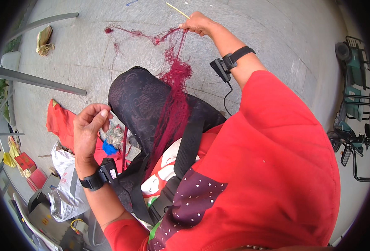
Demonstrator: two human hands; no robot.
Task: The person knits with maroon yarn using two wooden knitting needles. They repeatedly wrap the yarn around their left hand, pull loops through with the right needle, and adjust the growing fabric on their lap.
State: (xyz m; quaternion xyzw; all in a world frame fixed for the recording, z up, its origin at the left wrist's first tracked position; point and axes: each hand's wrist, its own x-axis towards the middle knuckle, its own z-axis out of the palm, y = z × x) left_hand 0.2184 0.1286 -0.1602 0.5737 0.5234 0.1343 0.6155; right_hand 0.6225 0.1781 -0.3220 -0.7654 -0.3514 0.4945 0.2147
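trailing from the closed right grip (198,24) over dark trousers (135,94), crimson thread (177,73), a pale stick (177,10) apparently clenched alongside

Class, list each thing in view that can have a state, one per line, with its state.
Right hand: closed around pale stick and dark red threads
Left hand: raised, fingers curled; unclear whether it pinches anything
Pale stick: held, one end sticking out
Dark red threads: loose, tangled, draped over dark trousers
Red cloth: crumpled, on the ground
White bag: creased
Black arm straps: fastened
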